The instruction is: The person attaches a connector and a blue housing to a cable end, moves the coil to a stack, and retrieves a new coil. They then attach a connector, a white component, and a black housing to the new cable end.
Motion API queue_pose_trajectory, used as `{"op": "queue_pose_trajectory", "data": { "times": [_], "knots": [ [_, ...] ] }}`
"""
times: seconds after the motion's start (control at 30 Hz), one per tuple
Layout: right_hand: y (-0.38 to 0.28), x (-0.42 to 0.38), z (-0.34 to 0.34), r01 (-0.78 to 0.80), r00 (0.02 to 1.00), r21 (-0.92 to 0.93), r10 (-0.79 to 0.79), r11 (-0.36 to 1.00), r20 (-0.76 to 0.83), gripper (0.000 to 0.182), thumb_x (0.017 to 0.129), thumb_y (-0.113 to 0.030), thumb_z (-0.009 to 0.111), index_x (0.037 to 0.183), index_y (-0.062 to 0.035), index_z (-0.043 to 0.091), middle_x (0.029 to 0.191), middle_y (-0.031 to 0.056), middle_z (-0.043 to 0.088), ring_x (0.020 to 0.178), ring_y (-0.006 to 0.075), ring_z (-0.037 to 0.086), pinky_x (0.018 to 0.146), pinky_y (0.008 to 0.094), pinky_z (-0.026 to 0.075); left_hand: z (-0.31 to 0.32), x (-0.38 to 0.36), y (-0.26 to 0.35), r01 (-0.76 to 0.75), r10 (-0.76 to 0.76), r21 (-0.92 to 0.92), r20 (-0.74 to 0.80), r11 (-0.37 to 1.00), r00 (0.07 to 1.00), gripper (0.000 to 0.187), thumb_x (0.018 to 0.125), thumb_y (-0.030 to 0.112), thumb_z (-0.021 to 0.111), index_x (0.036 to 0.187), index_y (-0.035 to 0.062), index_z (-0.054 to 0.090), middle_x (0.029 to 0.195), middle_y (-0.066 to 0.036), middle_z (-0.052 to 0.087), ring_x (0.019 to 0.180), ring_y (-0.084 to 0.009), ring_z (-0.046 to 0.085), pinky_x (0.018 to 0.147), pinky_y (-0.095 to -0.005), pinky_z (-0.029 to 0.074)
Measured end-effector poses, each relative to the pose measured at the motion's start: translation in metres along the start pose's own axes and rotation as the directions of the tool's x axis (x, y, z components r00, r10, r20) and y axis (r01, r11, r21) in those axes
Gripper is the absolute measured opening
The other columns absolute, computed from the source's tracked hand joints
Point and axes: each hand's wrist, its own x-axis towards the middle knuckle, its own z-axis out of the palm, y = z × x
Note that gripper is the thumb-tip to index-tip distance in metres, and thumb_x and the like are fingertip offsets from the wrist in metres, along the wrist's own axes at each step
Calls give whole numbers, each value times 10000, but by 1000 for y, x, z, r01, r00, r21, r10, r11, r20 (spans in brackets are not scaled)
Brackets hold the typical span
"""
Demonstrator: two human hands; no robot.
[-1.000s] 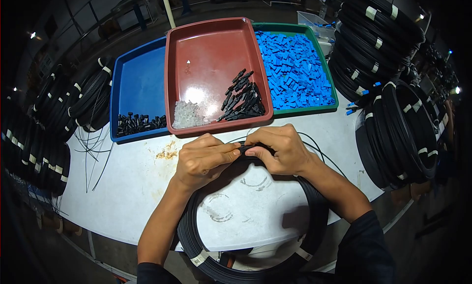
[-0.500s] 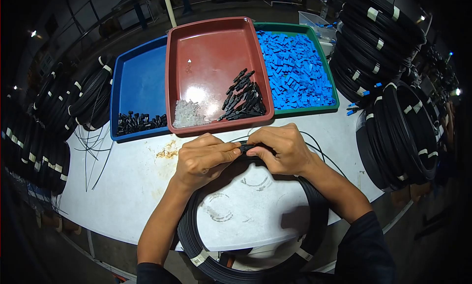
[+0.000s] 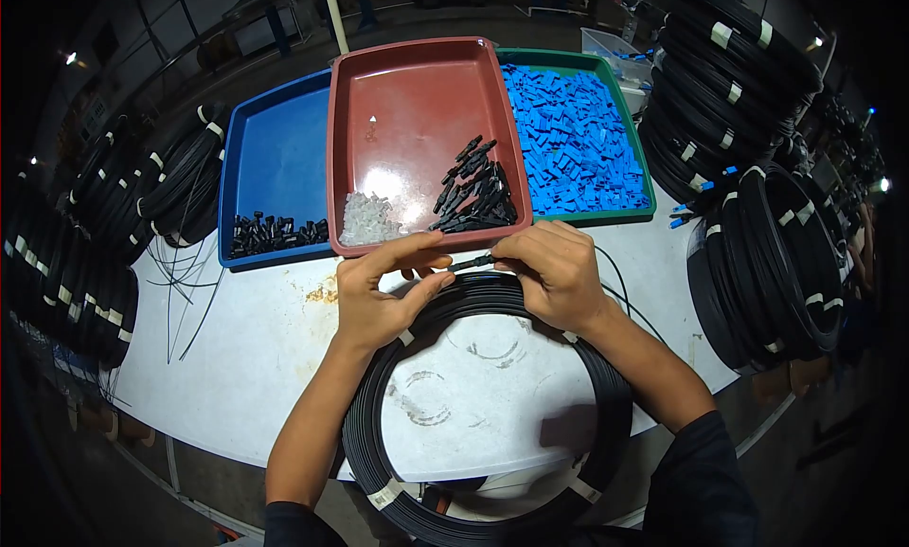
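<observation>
Between my two hands is a slim black cable connector (image 3: 471,263), lying roughly level. My right hand (image 3: 559,272) pinches its right end between thumb and fingers. At the connector's left end is my left hand (image 3: 383,291), with thumb and index finger spread apart and the fingertips close to the tip. Below both hands lies a large coil of black cable (image 3: 606,405), bound with white tape and overhanging the table's front edge. A loose loop of thin black cable runs out to the right, past my right wrist.
Behind my hands stand a blue tray (image 3: 275,159) with black caps, a red tray (image 3: 417,92) with clear and black parts, and a green tray (image 3: 636,121) full of blue clips. Taped cable coils (image 3: 772,263) stand on the white table (image 3: 237,376) at right, with others (image 3: 180,182) at left.
My left hand's fingers have parted from their grip at the connector, exposing more of its black body. My right hand has moved slightly and still pinches it.
</observation>
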Motion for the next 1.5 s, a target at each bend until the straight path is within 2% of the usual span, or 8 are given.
{"op": "queue_pose_trajectory", "data": {
  "times": [0.17,0.23,0.33,0.57,0.73,0.87,0.97,1.5],
  "knots": [
    [0,0,0,9,999,51,-11,999,36,204,708,-1,728,895,-68,679,751,58,644,681,249,594,638,376,398,1,0,4,31,-32,-57,-8,998,999,437,796,-21,833,1196,-9,657,965,-141,775,904,-167,748,750,-247,524],
    [-1,-1,0,7,998,67,-11,998,55,230,711,13,719,924,-67,687,760,53,646,702,246,598,666,374,399,-2,0,3,-22,23,-43,11,999,1000,296,804,-35,822,1014,7,617,958,-150,770,916,-176,747,736,-241,515],
    [-3,0,0,46,995,95,-54,994,82,315,695,21,712,994,-78,704,790,34,637,754,226,596,713,365,384,1,-2,0,2,-5,-85,-39,996,999,360,799,-57,813,846,77,482,913,-145,765,873,-148,733,719,-238,504],
    [-5,0,-5,66,979,99,-84,993,185,345,689,-48,695,1026,-117,724,781,9,556,772,199,561,740,362,358,0,1,4,-80,80,-76,-4,994,997,460,780,-84,802,768,123,391,841,-180,757,690,-101,640,636,-237,484],
    [-5,0,-4,49,975,140,-78,989,206,358,682,-61,685,1030,-128,735,775,8,544,770,191,559,742,359,355,-4,0,-1,-182,179,48,60,982,982,539,765,-51,823,550,117,358,839,-136,770,592,-70,621,536,-209,456],
    [-6,-1,-3,23,971,148,-57,989,233,381,690,-71,680,1058,-142,744,774,2,546,769,187,559,748,362,358,-2,2,-1,-252,252,-18,14,968,968,515,754,-53,828,540,118,392,827,-125,771,560,-72,589,511,-221,419],
    [-5,-1,-5,20,967,132,-53,991,249,389,692,-80,680,1069,-149,746,778,1,545,770,186,557,758,367,363,-4,2,1,-251,249,28,65,968,966,555,739,-77,826,599,151,340,821,-194,761,630,-131,652,521,-225,456],
    [-6,2,-4,91,963,91,-111,992,245,421,665,-64,682,1075,-142,737,778,14,546,751,208,545,758,370,378,-5,1,-1,-197,194,100,32,975,980,585,702,-34,849,531,156,323,827,-107,780,556,-68,609,506,-225,408]
  ]
}}
